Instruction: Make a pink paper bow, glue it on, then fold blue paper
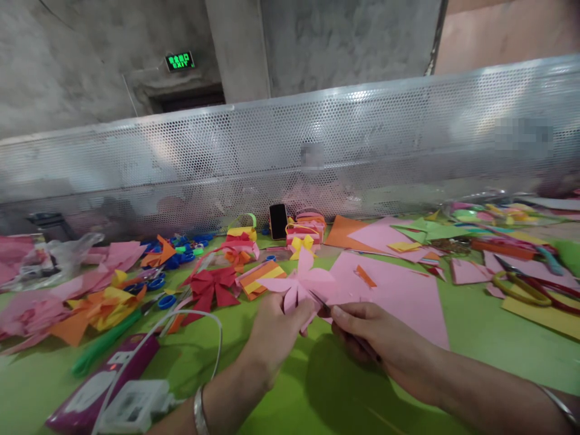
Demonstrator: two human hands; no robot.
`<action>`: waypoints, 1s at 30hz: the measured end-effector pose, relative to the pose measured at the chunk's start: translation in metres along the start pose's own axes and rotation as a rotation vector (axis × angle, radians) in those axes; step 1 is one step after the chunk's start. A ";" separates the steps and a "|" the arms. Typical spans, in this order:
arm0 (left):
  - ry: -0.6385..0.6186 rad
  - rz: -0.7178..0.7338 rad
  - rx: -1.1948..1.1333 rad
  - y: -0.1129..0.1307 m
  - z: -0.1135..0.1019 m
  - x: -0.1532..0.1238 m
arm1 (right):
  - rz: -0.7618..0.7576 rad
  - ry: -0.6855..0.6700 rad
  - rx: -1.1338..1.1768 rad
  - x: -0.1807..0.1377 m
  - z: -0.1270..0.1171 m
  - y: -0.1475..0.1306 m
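My left hand point(281, 326) is closed on a pink paper flower point(301, 281), the thumb pressed over its lower petals. The flower's long petals spread upward and to both sides. In my right hand point(369, 329) is a slim dark pointed tool point(322, 302), pinched between thumb and fingers; its exact kind is not clear. The tool's tip lies against or just in front of the flower's right lower petals, and its rear end shows below the fingers. Under and behind the right hand lies a large pink paper sheet point(403, 296) with a small orange strip point(366, 276) on it.
A red paper flower point(212, 287) and striped orange-yellow paper point(260, 279) lie to the left. Nearer are a purple power strip point(140, 353) and white charger point(136, 405) with its cable. A phone point(278, 222) stands at the back. Scissors point(521, 288) rest right. A perforated metal barrier point(385, 139) runs behind.
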State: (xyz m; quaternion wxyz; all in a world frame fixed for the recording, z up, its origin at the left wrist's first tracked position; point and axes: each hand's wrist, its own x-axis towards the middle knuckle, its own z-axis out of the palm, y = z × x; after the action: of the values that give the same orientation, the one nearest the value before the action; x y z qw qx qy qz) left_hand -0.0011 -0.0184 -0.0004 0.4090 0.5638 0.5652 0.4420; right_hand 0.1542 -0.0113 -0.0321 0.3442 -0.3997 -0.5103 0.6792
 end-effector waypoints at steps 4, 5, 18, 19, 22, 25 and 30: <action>-0.020 -0.008 -0.078 -0.005 0.001 0.001 | -0.010 -0.014 0.026 0.000 -0.001 0.001; -0.026 -0.009 -0.104 -0.006 0.001 0.001 | -0.014 -0.017 0.031 0.000 -0.001 0.001; -0.037 -0.028 -0.143 -0.005 0.002 0.001 | -0.019 -0.039 0.024 0.001 -0.001 0.003; -0.034 -0.026 -0.138 -0.005 0.002 0.001 | -0.018 -0.039 0.028 0.001 -0.001 0.003; -0.037 -0.024 -0.123 -0.004 0.001 0.001 | -0.027 -0.042 0.030 0.001 -0.001 0.003; -0.044 -0.021 -0.145 -0.004 0.001 0.000 | -0.027 -0.044 0.023 0.001 -0.001 0.002; -0.033 -0.030 -0.123 -0.005 0.001 0.000 | -0.010 -0.040 0.033 0.001 0.000 0.002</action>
State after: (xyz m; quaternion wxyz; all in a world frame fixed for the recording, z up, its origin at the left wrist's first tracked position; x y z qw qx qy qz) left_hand -0.0014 -0.0179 -0.0055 0.4589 0.5362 0.5384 0.4604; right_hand 0.1540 -0.0110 -0.0344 0.3438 -0.3778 -0.5080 0.6936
